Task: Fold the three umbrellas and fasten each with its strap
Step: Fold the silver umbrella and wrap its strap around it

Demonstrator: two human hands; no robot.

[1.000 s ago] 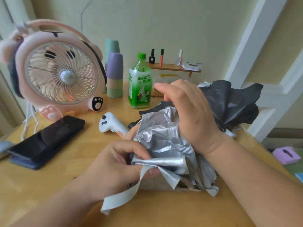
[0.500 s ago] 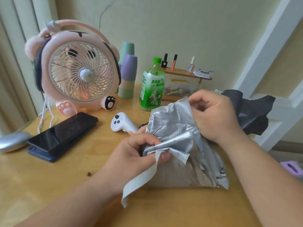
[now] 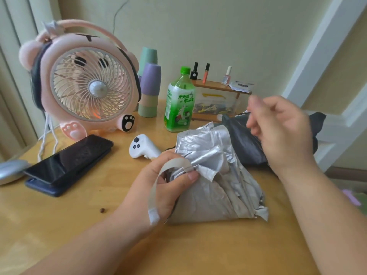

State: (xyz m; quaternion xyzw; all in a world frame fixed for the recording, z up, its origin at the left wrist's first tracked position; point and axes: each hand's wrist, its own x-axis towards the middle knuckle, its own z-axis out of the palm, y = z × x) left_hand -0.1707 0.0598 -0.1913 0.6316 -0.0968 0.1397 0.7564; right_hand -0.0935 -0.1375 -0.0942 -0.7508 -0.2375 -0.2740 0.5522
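Wooden table (image 3: 79,225), left hand (image 3: 158,187) tight around silver umbrella (image 3: 216,187) and strap (image 3: 174,162); right hand (image 3: 282,132) blurred, loose-fingered, empty.

A single head-worn wide-angle camera looks forward and down, close over the wooden worktop (image 3: 59,225), facing the wall.

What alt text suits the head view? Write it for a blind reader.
A left hand grips a crumpled silver umbrella on a wooden table, its strap draped over the hand, while the right hand hovers nearby, holding nothing. Behind lie a dark umbrella, controller, phone, green bottle and pink fan.
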